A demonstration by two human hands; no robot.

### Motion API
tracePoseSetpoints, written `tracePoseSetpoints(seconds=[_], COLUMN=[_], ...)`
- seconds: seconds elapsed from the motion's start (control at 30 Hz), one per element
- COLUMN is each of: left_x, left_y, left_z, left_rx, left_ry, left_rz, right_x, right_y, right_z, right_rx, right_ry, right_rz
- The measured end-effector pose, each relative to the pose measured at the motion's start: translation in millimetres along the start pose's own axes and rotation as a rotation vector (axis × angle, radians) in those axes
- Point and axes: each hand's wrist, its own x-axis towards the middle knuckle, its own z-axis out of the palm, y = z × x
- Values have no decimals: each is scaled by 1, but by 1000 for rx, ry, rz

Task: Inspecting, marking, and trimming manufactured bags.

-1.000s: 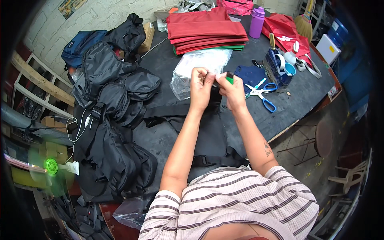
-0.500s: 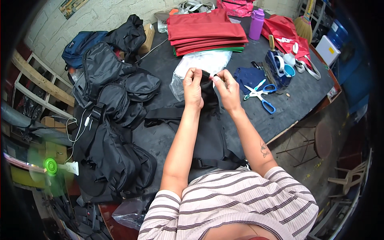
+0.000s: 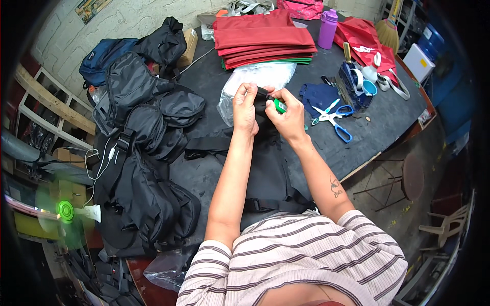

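over the dark bench (image 3: 214,81), both hands meet on a black fabric piece (image 3: 263,109) that runs back toward the person's chest. left hand (image 3: 245,109) grip is closed, pinching the fabric's top edge. right hand (image 3: 287,116) grip is closed around a small green object (image 3: 279,106), fingers also touching the fabric. clear plastic bag (image 3: 258,76) lies just beyond the hands. blue-handled scissors (image 3: 334,120) sit near, right of the right hand. black bags (image 3: 148,132) are piled left of the left hand.

At frame centre, the left hand (image 3: 245,109) and right hand (image 3: 287,116) pinched a black bag (image 3: 268,168); the right also held a green lighter (image 3: 279,106).
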Motion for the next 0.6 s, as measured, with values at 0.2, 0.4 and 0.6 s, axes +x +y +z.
tracePoseSetpoints(seconds=[0.2, 0.4, 0.6], left_x=[-1, -1, 1], left_y=[2, 2, 1], left_z=[1, 0, -1], left_rx=[-1, 4, 3], left_ry=[10, 13, 43], left_rz=[-6, 2, -5], right_x=[0, 0, 2], right_y=[-2, -3, -4], right_z=[1, 0, 1], right_rx=[8, 57, -9], right_ry=[9, 4, -6], right_rz=[-37, -3, 8])
